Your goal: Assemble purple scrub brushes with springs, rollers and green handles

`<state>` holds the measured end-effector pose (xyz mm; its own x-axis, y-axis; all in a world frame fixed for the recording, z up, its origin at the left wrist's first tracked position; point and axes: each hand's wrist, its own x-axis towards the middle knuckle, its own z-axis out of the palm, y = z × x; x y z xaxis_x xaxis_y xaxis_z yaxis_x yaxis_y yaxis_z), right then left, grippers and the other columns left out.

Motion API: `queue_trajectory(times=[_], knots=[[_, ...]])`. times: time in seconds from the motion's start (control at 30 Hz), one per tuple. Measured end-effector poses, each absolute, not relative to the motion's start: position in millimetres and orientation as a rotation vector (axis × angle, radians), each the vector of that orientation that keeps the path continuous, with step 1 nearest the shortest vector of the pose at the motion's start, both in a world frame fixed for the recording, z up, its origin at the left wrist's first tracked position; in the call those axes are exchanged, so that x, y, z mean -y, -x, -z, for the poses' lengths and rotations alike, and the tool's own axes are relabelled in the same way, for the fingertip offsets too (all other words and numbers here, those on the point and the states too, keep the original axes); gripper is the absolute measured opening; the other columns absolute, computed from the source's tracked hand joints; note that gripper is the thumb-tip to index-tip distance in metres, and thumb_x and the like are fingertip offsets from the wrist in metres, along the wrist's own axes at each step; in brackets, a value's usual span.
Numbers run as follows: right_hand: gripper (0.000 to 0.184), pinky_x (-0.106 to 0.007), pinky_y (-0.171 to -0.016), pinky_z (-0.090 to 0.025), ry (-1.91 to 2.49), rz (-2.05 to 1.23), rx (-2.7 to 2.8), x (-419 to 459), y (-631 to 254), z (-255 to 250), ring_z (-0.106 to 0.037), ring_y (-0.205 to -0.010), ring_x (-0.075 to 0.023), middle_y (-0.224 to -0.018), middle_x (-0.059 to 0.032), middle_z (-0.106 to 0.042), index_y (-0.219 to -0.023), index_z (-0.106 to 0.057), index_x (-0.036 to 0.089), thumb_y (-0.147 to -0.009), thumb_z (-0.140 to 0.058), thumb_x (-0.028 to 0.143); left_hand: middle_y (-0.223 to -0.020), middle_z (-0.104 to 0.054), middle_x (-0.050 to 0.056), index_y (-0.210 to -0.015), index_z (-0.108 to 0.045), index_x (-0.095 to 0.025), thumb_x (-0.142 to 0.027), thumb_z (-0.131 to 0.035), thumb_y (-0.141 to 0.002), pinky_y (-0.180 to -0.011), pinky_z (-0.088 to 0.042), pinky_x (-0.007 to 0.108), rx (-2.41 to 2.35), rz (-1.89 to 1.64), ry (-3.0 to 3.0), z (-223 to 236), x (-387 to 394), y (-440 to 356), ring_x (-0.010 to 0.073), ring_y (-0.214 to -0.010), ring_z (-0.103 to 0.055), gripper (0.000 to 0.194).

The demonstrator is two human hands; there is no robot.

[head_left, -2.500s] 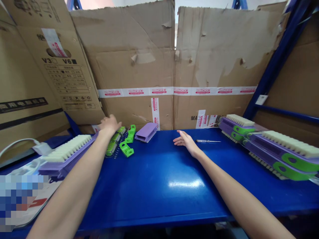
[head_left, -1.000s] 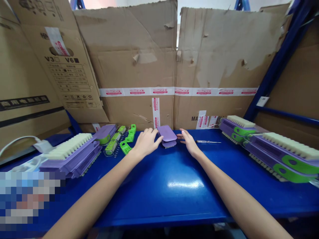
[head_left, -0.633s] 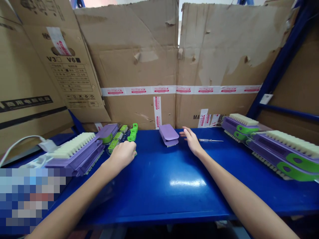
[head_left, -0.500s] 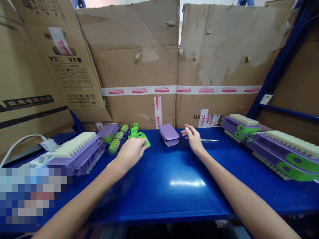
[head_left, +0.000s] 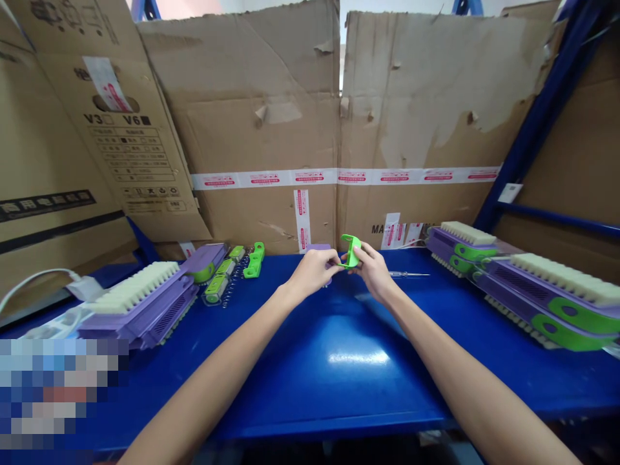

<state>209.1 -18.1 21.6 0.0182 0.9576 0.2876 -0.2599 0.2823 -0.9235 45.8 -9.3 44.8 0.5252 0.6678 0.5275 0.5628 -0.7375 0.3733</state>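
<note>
Between my two hands, above the blue table, is a green plastic bracket-shaped part (head_left: 352, 253). My left hand (head_left: 314, 268) pinches its lower left end with closed fingers. On its right side, my right hand (head_left: 372, 266) grips it between thumb and fingers. Behind my left hand a purple brush body (head_left: 318, 247) stands on the table, mostly hidden. To the right of my right hand lies a thin screwdriver (head_left: 409, 274) with a clear handle. More green plastic parts (head_left: 254, 260) lie left of my hands.
Purple brushes with cream bristles are stacked at the left (head_left: 140, 290) and right (head_left: 557, 290). Green-and-clear blocks (head_left: 220, 281) and metal springs (head_left: 235, 281) lie at left. Cardboard (head_left: 261, 142) walls the back. A white cable plug (head_left: 87, 284) sits far left.
My left hand has carried the green part rightward from the loose parts to the middle. My right hand, open before, has closed on it. The purple brush body is now mostly covered.
</note>
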Motion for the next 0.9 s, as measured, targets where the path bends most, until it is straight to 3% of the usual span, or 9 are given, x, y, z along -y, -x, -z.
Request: queue_trajectory(times=[0.1, 0.17, 0.23, 0.33, 0.5, 0.63, 0.77, 0.9], knots=[[0.048, -0.022, -0.046, -0.043, 0.930, -1.047, 1.129, 17, -206, -18, -0.063, -0.062, -0.0158, -0.076, -0.0042, -0.068, -0.113, -0.057, 0.017, -0.075, -0.059, 0.047, -0.104, -0.066, 0.006, -0.100, -0.063, -0.018, -0.039, -0.061, -0.082, -0.086, -0.045, 0.032, -1.107, -0.906, -2.821, -48, 9, -33, 0.0199, -0.098, -0.059, 0.027], [0.045, -0.020, -0.041, -0.040, 1.026, -1.022, 1.099, 15, -206, -15, -0.061, -0.055, -0.0136, -0.072, -0.0035, -0.066, -0.112, -0.057, 0.016, -0.077, -0.056, 0.046, -0.113, -0.063, 0.009, -0.107, -0.061, -0.018, -0.046, -0.049, -0.088, -0.093, -0.041, 0.036, -1.245, -0.789, -2.867, -47, 8, -20, 0.0216, -0.105, -0.056, 0.036], [0.043, -0.019, -0.039, -0.037, 1.095, -1.014, 1.081, 13, -207, -12, -0.058, -0.049, -0.0116, -0.068, -0.0025, -0.064, -0.110, -0.056, 0.016, -0.078, -0.056, 0.044, -0.111, -0.063, 0.009, -0.107, -0.062, -0.018, -0.041, -0.035, -0.094, -0.094, -0.040, 0.038, -1.366, -0.638, -2.888, -45, 8, -7, 0.0214, -0.105, -0.056, 0.038], [0.040, -0.018, -0.036, -0.036, 1.151, -1.003, 1.070, 10, -209, -8, -0.056, -0.045, -0.0101, -0.066, -0.0017, -0.063, -0.109, -0.057, 0.015, -0.079, -0.056, 0.042, -0.108, -0.061, 0.010, -0.111, -0.061, -0.018, -0.033, -0.028, -0.095, -0.089, -0.040, 0.041, -1.491, -0.518, -2.952, -41, 11, 5, 0.0235, -0.102, -0.054, 0.039], [0.034, -0.017, -0.034, -0.036, 1.201, -1.040, 1.077, 9, -210, -5, -0.056, -0.043, -0.0099, -0.066, -0.0017, -0.064, -0.110, -0.056, 0.015, -0.083, -0.054, 0.035, -0.111, -0.056, 0.011, -0.110, -0.059, -0.018, -0.025, -0.042, -0.084, -0.089, -0.039, 0.042, -1.437, -0.529, -3.042, -41, 16, 7, 0.0258, -0.104, -0.049, 0.031], [0.034, -0.018, -0.034, -0.039, 1.220, -1.118, 1.115, 8, -209, 0, -0.055, -0.043, -0.0103, -0.061, -0.0004, -0.062, -0.111, -0.056, 0.014, -0.083, -0.054, 0.033, -0.119, -0.053, 0.014, -0.113, -0.053, -0.014, -0.023, -0.057, -0.075, -0.097, -0.037, 0.039, -1.258, -0.524, -3.106, -38, 14, 0, 0.0265, -0.111, -0.047, 0.039], [0.027, -0.020, -0.037, -0.045, 1.202, -1.141, 1.136, 5, -209, 4, -0.056, -0.047, -0.0107, -0.063, -0.0009, -0.061, -0.104, -0.060, 0.014, -0.083, -0.055, 0.031, -0.115, -0.055, 0.013, -0.118, -0.051, -0.018, -0.039, -0.063, -0.077, -0.089, -0.041, 0.040, -1.355, -0.481, -3.092, -38, 10, -13, 0.0284, -0.108, -0.049, 0.047], [0.028, -0.024, -0.042, -0.051, 1.204, -1.139, 1.173, 3, -208, 6, -0.057, -0.051, -0.0124, -0.066, -0.0025, -0.062, -0.104, -0.062, 0.013, -0.082, -0.055, 0.029, -0.118, -0.054, 0.018, -0.125, -0.046, -0.015, -0.061, -0.067, -0.067, -0.088, -0.041, 0.043, -1.518, -0.469, -2.958, -36, 6, -27, 0.0345, -0.109, -0.050, 0.078]])
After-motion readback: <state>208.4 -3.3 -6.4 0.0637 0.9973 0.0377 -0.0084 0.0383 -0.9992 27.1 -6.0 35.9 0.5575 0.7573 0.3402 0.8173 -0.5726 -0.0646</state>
